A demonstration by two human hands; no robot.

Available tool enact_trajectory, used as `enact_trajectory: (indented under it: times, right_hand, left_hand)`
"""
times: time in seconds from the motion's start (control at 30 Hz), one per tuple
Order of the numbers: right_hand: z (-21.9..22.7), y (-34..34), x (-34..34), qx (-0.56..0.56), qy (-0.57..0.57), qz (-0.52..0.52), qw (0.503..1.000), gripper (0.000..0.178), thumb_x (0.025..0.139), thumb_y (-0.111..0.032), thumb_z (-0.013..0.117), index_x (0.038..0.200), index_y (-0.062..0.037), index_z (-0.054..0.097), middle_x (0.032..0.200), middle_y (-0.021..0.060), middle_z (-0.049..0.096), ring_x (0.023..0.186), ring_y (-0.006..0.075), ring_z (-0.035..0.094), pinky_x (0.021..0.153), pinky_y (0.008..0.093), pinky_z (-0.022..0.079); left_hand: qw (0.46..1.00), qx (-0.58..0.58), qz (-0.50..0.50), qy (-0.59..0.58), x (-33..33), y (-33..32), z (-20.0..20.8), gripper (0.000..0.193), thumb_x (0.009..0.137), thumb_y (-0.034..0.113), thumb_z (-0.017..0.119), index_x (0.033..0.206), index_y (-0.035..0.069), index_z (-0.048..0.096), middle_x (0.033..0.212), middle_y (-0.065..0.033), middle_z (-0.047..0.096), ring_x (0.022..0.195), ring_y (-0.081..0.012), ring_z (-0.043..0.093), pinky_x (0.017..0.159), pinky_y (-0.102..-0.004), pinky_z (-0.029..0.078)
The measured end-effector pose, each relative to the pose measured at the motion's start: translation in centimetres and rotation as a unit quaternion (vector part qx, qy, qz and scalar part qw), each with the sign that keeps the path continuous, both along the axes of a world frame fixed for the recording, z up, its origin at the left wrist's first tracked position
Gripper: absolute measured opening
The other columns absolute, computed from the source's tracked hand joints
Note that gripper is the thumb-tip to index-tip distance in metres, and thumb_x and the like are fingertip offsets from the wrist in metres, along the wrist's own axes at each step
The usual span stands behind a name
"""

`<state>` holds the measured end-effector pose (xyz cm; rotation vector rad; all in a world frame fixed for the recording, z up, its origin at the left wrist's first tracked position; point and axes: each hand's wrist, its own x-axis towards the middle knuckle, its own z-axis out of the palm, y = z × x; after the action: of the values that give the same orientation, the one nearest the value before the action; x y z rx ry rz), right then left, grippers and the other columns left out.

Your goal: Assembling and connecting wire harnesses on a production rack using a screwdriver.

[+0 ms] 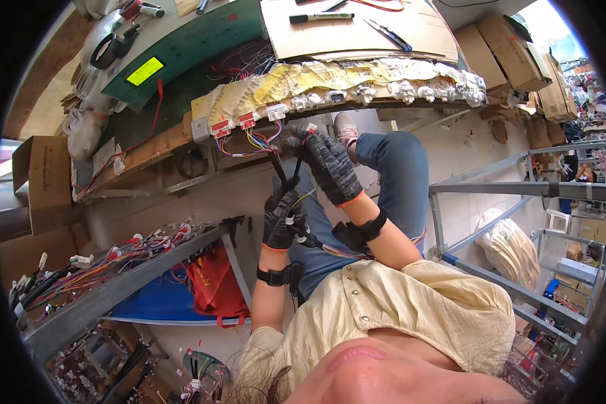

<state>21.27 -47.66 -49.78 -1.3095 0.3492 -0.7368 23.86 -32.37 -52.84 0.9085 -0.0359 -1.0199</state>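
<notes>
A workbench (141, 174) fills the side at 12 o'clock, and on it a cardboard sheet (357, 40) carries a black marker (321, 18) and, toward 1 o'clock, a cutter knife (388, 35). At 10 o'clock there is a green panel (202, 47) with a lit yellow display (145, 71). Along the front edge runs a connector strip (330, 84), covered with yellowish tape.

The wire harness (277, 165) is near the centre, between the strip and the person's lap; its coloured wires go up toward 11 o'clock, to the strip's left end. The left hand (283, 219), in a dark glove, is curled closed around the harness's black cables. The right hand (326, 161) is at 1 o'clock from the left one, with its fingers bent and together; at their tips it pinches a small red-and-white connector (312, 128).

A wire bundle (343, 252) lies across the lap at 5 o'clock. At 8 o'clock, a metal rack (124, 288) bears many other harnesses (108, 261).
</notes>
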Motion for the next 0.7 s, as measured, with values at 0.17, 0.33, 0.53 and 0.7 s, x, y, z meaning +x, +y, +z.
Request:
enact_trajectory:
  times: [0.17, 0.33, 0.53, 0.7]
  right_hand:
    - [1.0, -1.9, 0.7, 0.073, 0.077, 0.013, 0.994, 0.022, 0.092, -0.016, 0.049, 0.097, 0.0015, 0.06, 0.075, 0.0036, 0.061, 0.063, 0.0097, 0.055, 0.059, 0.023, 0.046]
    - [1.8, -2.2, 1.0, -0.013, 0.109, -0.034, 0.993, 0.023, 0.091, -0.017, 0.049, 0.09, 0.0009, 0.062, 0.067, 0.0056, 0.059, 0.058, 0.0095, 0.052, 0.056, 0.026, 0.043]
    - [3.3, -1.8, 1.2, -0.105, 0.139, -0.072, 0.982, 0.022, 0.09, -0.017, 0.05, 0.088, 0.0016, 0.061, 0.063, 0.0107, 0.059, 0.055, 0.0135, 0.055, 0.055, 0.0296, 0.044]
    - [3.2, -1.4, 1.5, -0.124, 0.142, -0.108, 0.976, 0.022, 0.09, -0.017, 0.05, 0.084, 0.0005, 0.062, 0.06, 0.0097, 0.058, 0.053, 0.0139, 0.055, 0.053, 0.03, 0.044]
  left_hand:
    - [0.999, 0.021, -0.042, 0.028, -1.3, -2.4, 1.0, 0.034, 0.09, 0.021, 0.05, 0.116, -0.001, 0.052, 0.058, 0.0003, 0.048, 0.041, -0.0073, 0.041, 0.037, -0.0209, 0.032]
    - [0.998, 0.053, -0.022, 0.003, -1.8, -3.9, 0.3, 0.026, 0.091, 0.026, 0.05, 0.09, 0.002, 0.059, 0.053, -0.0001, 0.048, 0.039, -0.0077, 0.043, 0.036, -0.0213, 0.033]
    - [0.991, 0.083, -0.095, -0.051, -1.3, -4.4, 0.7, 0.02, 0.089, 0.025, 0.056, 0.087, 0.006, 0.059, 0.058, 0.0, 0.053, 0.042, -0.0082, 0.047, 0.037, -0.0217, 0.034]
    - [0.994, 0.081, -0.049, -0.049, -1.6, -4.9, 0.0, 0.022, 0.088, 0.027, 0.057, 0.082, 0.006, 0.059, 0.058, 0.0008, 0.053, 0.044, -0.008, 0.048, 0.038, -0.0217, 0.035]
